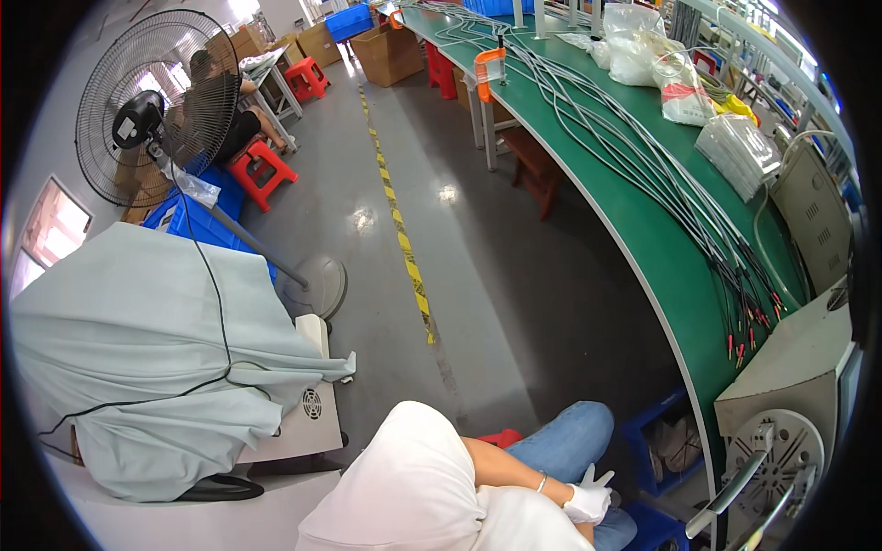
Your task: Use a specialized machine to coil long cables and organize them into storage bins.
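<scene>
My left hand (589,499), in a white glove with a bracelet at the wrist, rests over my lap near my jeans-covered knee (568,439). Its fingers are stretched out and apart, and I see nothing held in them. Just below the glove a small patch of bare skin shows, perhaps my other forearm; my right hand itself cannot be made out. Nearest to the left hand are a blue bin (669,443) under the bench and a machine with a slotted round disc (776,464) at its front. The hand touches neither.
A green bench (634,216) curves along the right, bearing long grey cables (602,119) with red-tipped ends. Orange clamps (490,72) grip its edge. Left stand a large fan (152,110) and a cloth-covered machine (156,321). A person sits behind the fan near red stools (260,172).
</scene>
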A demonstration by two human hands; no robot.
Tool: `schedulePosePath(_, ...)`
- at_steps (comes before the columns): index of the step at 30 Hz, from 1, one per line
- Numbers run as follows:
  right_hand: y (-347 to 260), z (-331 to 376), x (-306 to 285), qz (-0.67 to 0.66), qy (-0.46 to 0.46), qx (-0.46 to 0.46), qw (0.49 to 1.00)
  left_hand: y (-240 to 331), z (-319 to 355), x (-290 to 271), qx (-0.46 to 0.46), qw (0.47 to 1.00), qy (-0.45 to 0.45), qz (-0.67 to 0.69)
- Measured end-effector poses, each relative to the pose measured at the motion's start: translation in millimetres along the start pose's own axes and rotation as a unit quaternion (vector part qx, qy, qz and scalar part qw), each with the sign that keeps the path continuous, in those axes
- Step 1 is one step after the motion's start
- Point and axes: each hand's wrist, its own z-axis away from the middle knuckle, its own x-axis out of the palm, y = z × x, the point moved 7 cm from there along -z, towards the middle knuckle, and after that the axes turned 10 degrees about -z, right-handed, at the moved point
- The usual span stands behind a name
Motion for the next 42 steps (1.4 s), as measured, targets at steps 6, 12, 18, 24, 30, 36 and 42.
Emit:
schedulePosePath(6, 7.0, -11.1, -6.4, -0.248, 0.011, 0.083, 0.965, 3.7, 37.4, -35.6, 0.029, 0.99, 0.133, 0.034)
schedulePosePath(12, -18.0, -13.5, -12.5, -0.299, -0.017, 0.069, 0.952, 11.2, 61.7, -50.0, -0.017, 0.979, 0.191, 0.071)
schedulePosePath(18, -28.1, -18.1, -11.0, -0.358, -0.066, 0.093, 0.927, 12.6, 73.1, -45.2, -0.015, 0.976, 0.134, 0.171)
schedulePosePath(24, -37.7, -16.5, -13.5, -0.39, -0.147, 0.051, 0.908, 32.8, 80.4, -44.5, 0.048, 0.995, 0.081, 0.013)
schedulePosePath(30, -35.3, -11.8, -14.9, -0.387, -0.187, -0.01, 0.903, 51.1, 79.0, -33.9, 0.019, 0.997, -0.012, -0.068)
schedulePosePath(36, -22.4, 17.6, -28.3, -0.441, -0.104, 0.054, 0.89, 226.6, 160.1, -143.6, 0.341, 0.711, 0.398, -0.47)
schedulePosePath(42, 1.1, 62.9, -64.1, -0.377, -0.057, 0.073, 0.921, 332.1, 218.6, -297.3, 0.208, 0.424, 0.708, -0.525)
